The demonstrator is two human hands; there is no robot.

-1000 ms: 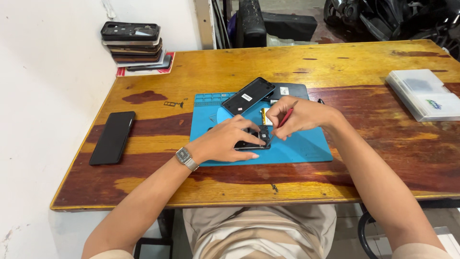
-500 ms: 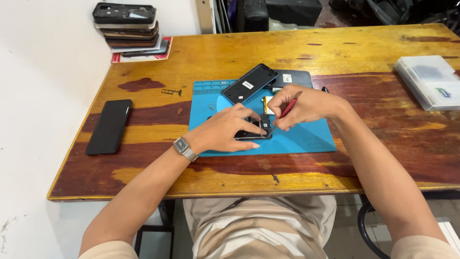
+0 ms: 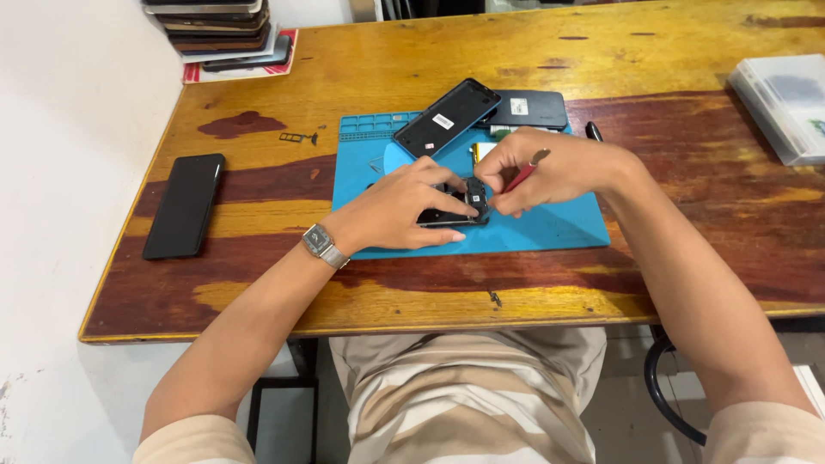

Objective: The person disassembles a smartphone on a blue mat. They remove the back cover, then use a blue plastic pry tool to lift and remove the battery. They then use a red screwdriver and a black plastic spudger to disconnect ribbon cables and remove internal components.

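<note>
A small dark phone body [image 3: 460, 206] is pinned on the blue mat [image 3: 550, 232] by the left hand [image 3: 404, 210], its fingers [image 3: 447, 202] pressed flat over it; the right hand [image 3: 541, 167] is set at the phone body's far end, fingers pinched on its upper part, with a red-handled tool [image 3: 524, 174] tucked in the same grasp; a black screen panel [image 3: 447, 116] and a dark back cover [image 3: 528, 109] are laid at the mat's far edge; a black phone [image 3: 184, 204] is left well to the mat's left on the table [image 3: 687, 258]; a stack of phones [image 3: 215, 26] is seen beyond the mat's far left corner; a white box [image 3: 786, 103] is placed well to the mat's right.
</note>
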